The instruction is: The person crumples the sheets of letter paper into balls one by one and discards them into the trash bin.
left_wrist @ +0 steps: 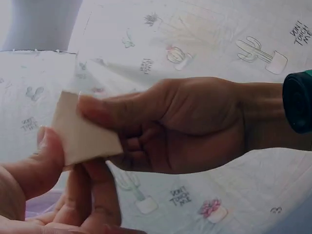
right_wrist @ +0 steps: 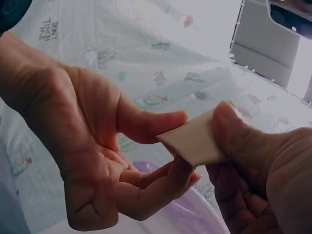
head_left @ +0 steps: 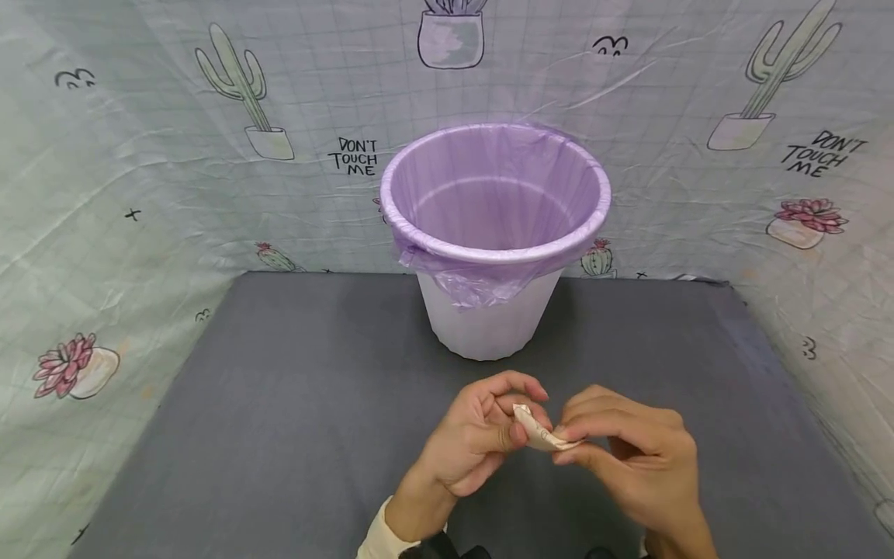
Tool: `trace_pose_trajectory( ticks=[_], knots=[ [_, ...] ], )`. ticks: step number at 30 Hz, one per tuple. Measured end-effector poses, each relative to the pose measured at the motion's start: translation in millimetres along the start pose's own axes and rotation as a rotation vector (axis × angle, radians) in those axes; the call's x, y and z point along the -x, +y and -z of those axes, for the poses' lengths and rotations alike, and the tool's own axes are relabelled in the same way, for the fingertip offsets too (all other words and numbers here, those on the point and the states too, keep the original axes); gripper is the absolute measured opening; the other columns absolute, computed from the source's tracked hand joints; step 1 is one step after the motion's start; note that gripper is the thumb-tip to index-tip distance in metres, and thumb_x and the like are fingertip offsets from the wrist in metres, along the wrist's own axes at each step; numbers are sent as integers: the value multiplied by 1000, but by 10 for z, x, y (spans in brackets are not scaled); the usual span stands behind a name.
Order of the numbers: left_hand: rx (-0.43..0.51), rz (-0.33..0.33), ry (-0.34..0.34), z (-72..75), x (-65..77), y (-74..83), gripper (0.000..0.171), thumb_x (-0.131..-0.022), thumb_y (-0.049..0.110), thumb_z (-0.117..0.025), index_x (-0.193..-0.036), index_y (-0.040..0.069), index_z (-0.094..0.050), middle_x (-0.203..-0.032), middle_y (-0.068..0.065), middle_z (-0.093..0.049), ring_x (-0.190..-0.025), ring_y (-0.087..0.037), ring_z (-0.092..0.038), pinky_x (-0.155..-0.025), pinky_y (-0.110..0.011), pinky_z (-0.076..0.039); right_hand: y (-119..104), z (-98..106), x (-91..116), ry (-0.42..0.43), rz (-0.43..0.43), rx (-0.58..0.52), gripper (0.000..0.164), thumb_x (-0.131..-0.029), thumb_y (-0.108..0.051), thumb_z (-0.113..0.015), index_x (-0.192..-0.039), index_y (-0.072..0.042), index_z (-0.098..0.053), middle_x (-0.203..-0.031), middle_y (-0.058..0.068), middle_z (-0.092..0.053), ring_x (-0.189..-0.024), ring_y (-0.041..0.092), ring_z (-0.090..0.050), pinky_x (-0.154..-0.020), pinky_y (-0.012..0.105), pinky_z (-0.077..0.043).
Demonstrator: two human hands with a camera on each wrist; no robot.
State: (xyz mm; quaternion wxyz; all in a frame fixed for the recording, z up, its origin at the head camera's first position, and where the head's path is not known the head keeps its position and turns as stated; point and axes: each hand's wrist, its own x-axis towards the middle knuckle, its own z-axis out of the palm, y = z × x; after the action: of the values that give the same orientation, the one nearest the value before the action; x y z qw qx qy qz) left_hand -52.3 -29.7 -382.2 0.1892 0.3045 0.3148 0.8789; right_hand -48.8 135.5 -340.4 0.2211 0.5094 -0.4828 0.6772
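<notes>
A small folded piece of cream paper [head_left: 536, 429], slightly bent, is held between my two hands, low in the head view. Faint marks show on its upper side there. My left hand [head_left: 482, 435] pinches its left end between thumb and fingers. At the other end my right hand [head_left: 632, 442] grips it with thumb and forefinger. The left wrist view shows the folded paper [left_wrist: 85, 131] as a flat, four-sided shape with the right thumb across it. In the right wrist view the paper [right_wrist: 192, 141] spans both thumbs; its underside is hidden by fingers.
Beyond the hands stands a white bin [head_left: 489, 318] lined with a purple plastic bag [head_left: 482, 283] folded over its rim. A dark grey table surface [head_left: 300, 404] lies beneath. Cloth walls [head_left: 335, 78] printed with cacti enclose the back and sides.
</notes>
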Motion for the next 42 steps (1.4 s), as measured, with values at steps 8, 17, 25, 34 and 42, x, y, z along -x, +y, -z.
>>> trace_pose_trajectory(
  ticks=[8,17,25,34,42],
  knots=[
    [38,103,83,45,-14,59,33,-88,18,-66,-113,7,-46,-95,-2,-67,-81,-9,-60,-69,-20,-43,89,24,-18,-42,-81,29,27,-76,5,-77,-97,15,-64,-91,18,-64,-85,25,-56,-76,27,-48],
    [18,134,-8,52,11,152,37,-91,3,-63,-123,5,-44,-100,-2,-63,-85,-10,-61,-72,-21,-49,45,-22,-50,-291,-118,201,65,-80,-26,-79,-124,14,-53,-129,21,-55,-125,32,-46,-106,35,-34],
    [-15,54,77,-33,33,142,37,-90,8,-65,-118,5,-41,-94,1,-59,-76,-6,-52,-66,-16,-43,-18,-121,-47,-231,-114,323,59,-85,-30,-74,-121,13,-56,-123,18,-60,-118,28,-53,-103,31,-37],
    [-52,-2,17,-21,62,211,36,-92,6,-63,-116,6,-36,-90,-3,-65,-77,-8,-56,-70,-17,-47,4,-133,-42,-198,-102,222,48,-84,-16,-75,-117,13,-59,-117,18,-63,-110,29,-56,-98,32,-41],
    [-16,28,48,-50,48,144,26,-94,8,-60,-112,7,-41,-92,-2,-67,-78,-9,-60,-72,-20,-48,40,-92,3,-90,-126,25,41,-76,4,-77,-111,17,-61,-115,19,-65,-107,28,-57,-93,30,-46]
  ],
)
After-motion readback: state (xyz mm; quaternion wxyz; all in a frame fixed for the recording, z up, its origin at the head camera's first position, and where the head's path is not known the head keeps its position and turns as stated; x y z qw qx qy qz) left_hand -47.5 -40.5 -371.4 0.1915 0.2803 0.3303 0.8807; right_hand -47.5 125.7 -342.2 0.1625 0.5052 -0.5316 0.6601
